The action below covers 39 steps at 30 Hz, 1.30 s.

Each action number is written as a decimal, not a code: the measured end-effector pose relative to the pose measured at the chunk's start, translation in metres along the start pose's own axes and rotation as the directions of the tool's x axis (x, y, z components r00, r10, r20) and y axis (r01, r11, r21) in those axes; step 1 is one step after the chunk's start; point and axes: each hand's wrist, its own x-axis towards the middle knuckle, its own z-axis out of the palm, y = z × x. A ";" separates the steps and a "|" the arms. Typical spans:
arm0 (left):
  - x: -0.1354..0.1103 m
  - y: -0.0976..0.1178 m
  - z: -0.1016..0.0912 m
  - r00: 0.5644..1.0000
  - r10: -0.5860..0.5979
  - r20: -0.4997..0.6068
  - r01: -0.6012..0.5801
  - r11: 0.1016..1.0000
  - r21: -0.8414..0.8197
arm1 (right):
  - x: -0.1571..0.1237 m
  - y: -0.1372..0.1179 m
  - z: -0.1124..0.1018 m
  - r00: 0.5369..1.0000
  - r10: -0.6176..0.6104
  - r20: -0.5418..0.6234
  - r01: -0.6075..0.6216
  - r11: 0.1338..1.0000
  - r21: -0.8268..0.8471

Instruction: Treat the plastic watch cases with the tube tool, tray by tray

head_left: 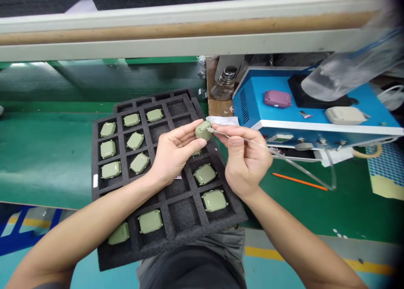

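Observation:
My left hand [175,152] pinches a small pale-green plastic casing [203,130] between thumb and fingers, above a black foam tray [184,213]. My right hand [244,156] grips a thin nozzle on a clear tube [296,165], with its tip touching the casing's right side. The tray has square pockets; several hold the same green casings [213,200], others are bare. The tube runs right toward a blue machine [252,102].
The blue machine carries a purple casing [277,99] and a beige casing [344,115] on top. An orange pencil [299,181] lies on the green bench. A glass bottle [224,85] stands behind the tray. A clear plastic bag [350,70] hangs at upper right.

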 end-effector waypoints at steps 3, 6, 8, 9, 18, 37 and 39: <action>-0.001 0.000 0.001 1.000 -0.011 -0.007 0.011 1.000 0.008 | 0.000 -0.004 0.002 0.998 0.060 -0.021 -0.060 0.998 0.017; -0.001 0.000 0.001 1.000 -0.012 -0.006 0.012 1.000 0.007 | -0.001 -0.005 0.003 0.997 0.068 -0.033 -0.067 0.997 0.022; -0.001 0.000 0.001 1.000 -0.013 -0.006 0.013 1.000 0.008 | -0.001 -0.004 0.003 0.998 0.063 -0.031 -0.062 0.998 0.025; -0.001 0.000 0.001 1.000 -0.014 -0.007 0.014 1.000 0.010 | -0.001 -0.004 0.003 0.998 0.060 -0.028 -0.059 0.998 0.027; -0.002 0.001 0.000 1.000 -0.006 -0.010 0.006 1.000 0.023 | 0.000 -0.005 0.003 0.998 0.065 -0.012 -0.065 0.997 0.047; 0.003 0.005 0.002 0.996 -0.003 -0.093 0.016 0.990 0.138 | 0.007 0.007 0.004 0.999 0.016 0.036 -0.020 0.995 0.103; 0.003 0.005 0.001 0.996 -0.004 -0.094 0.017 0.991 0.136 | 0.007 0.008 0.004 0.999 0.018 0.038 -0.022 0.993 0.116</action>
